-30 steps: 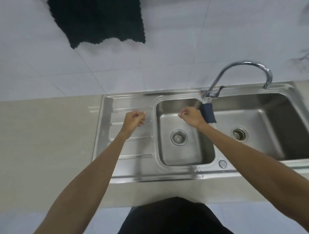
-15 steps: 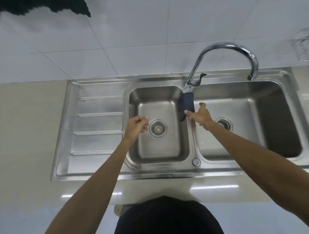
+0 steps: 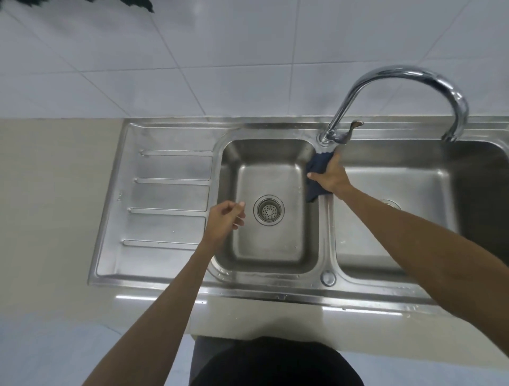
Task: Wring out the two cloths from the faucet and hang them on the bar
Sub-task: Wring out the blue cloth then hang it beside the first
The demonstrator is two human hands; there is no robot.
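Observation:
A dark blue cloth [image 3: 316, 168] hangs over the divider between the two sink basins, just below the base of the chrome faucet [image 3: 396, 74]. My right hand [image 3: 330, 177] is closed around this cloth. My left hand [image 3: 224, 220] hovers over the left edge of the left basin, fingers loosely curled, holding nothing. A black cloth [image 3: 137, 3] shows only as a corner at the top edge, hanging on the tiled wall; the bar is out of view.
The steel double sink [image 3: 170, 278] has a ribbed drainboard [image 3: 168, 198] on the left and a drain strainer [image 3: 269, 210] in the left basin. A beige counter [image 3: 49, 206] lies left of it. White wall tiles stand behind.
My right hand has closed around the blue cloth on the divider. The view has tilted down and moved closer, so the black cloth has nearly left the top edge. My left hand drifted slightly lower.

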